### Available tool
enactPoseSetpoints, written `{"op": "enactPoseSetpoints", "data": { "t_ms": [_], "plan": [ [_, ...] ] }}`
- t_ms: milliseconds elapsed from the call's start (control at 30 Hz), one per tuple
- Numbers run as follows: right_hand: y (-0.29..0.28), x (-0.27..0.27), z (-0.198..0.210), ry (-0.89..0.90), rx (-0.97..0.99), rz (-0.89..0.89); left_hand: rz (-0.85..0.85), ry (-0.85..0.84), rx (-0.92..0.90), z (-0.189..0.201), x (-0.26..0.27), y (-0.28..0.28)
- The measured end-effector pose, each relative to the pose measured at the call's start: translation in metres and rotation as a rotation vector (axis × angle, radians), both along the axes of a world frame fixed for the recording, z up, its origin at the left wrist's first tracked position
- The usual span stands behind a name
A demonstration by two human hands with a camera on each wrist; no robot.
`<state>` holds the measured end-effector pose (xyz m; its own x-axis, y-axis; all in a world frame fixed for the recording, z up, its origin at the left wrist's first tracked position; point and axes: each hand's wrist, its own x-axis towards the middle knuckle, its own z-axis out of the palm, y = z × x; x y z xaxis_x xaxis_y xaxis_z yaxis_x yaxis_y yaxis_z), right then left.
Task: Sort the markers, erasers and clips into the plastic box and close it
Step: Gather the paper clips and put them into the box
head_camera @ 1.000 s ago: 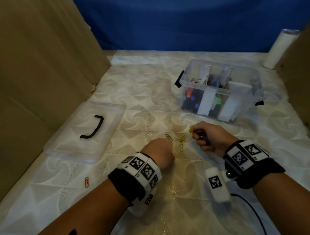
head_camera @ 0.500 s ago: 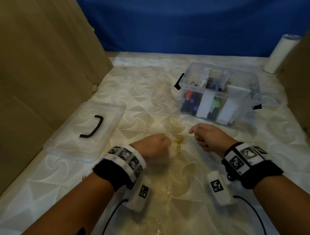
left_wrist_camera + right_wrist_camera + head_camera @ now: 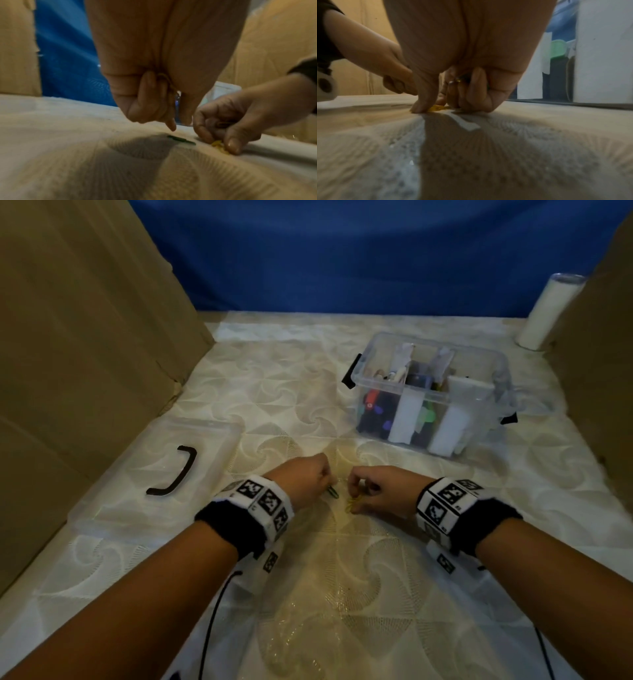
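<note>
We see our two hands low over the mattress, side by side, near its middle. The green clip (image 3: 333, 492) lies flat right under the tips of our left hand (image 3: 303, 482), with its long side pointing away from us and a bit to the left. The yellow clips (image 3: 352, 503) lie just to the right of it, under our right hand (image 3: 380, 489). So each hand has its own clip close by: left is nearer the green one, right is nearer the yellow ones.

Our left hand is curled. One finger points down, close above the green clip but not touching it yet. Something small and shiny peeks out of the curled fingers, but we cannot tell what it is.

Our right hand pinches the yellow clips between thumb and finger, pressing them on the mattress. Its other fingers are curled around more small shiny bits, maybe clips too.

The box (image 3: 432, 398) stands open farther away, toward the far right corner. Its lid (image 3: 137, 484) lies by the left edge. We think the clips go into the box next, so both hands must reach forward and right.
</note>
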<state>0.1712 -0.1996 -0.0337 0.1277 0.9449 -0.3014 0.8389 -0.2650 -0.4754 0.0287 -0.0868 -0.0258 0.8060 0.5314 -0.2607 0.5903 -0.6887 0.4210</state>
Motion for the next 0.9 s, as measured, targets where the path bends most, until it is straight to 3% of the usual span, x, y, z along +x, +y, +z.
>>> {"op": "enactPoseSetpoints", "data": {
  "t_ms": [200,333,400,467,500,533,600,667,733,800,900],
  "plan": [
    [-0.002,-0.012,-0.001,-0.105,-0.029,-0.024,-0.195,0.111,0.117,0.003,0.009,0.001],
    [-0.006,-0.040,0.002,-0.357,-0.085,-0.054,-0.218,0.201,0.190,0.004,0.009,-0.002],
    [-0.007,-0.046,0.003,-0.352,-0.099,-0.057,-0.206,0.226,0.215,0.002,0.007,-0.008],
    [-0.009,-0.043,0.007,-0.124,-0.122,-0.090,-0.158,0.197,0.153,0.005,0.003,-0.009],
    [-0.012,-0.036,0.008,0.130,-0.106,-0.173,-0.096,0.113,0.051,0.007,0.001,-0.008],
    [-0.017,-0.030,0.009,0.472,-0.070,-0.302,0.006,-0.013,-0.137,0.011,-0.002,-0.005],
    [-0.030,-0.020,0.008,1.141,0.052,-0.576,0.281,-0.334,-0.689,0.017,-0.014,0.001],
    [-0.039,-0.011,0.004,1.410,0.155,-0.672,0.458,-0.580,-1.130,0.020,-0.030,0.003],
    [-0.039,-0.008,-0.002,1.383,0.221,-0.743,0.534,-0.679,-1.282,0.020,-0.042,0.002],
    [-0.034,-0.008,-0.003,1.229,0.217,-0.805,0.569,-0.684,-1.240,0.020,-0.051,0.000],
    [-0.019,-0.009,-0.001,0.637,0.100,-0.674,0.592,-0.616,-1.006,0.025,-0.069,0.002]
  ]
}}
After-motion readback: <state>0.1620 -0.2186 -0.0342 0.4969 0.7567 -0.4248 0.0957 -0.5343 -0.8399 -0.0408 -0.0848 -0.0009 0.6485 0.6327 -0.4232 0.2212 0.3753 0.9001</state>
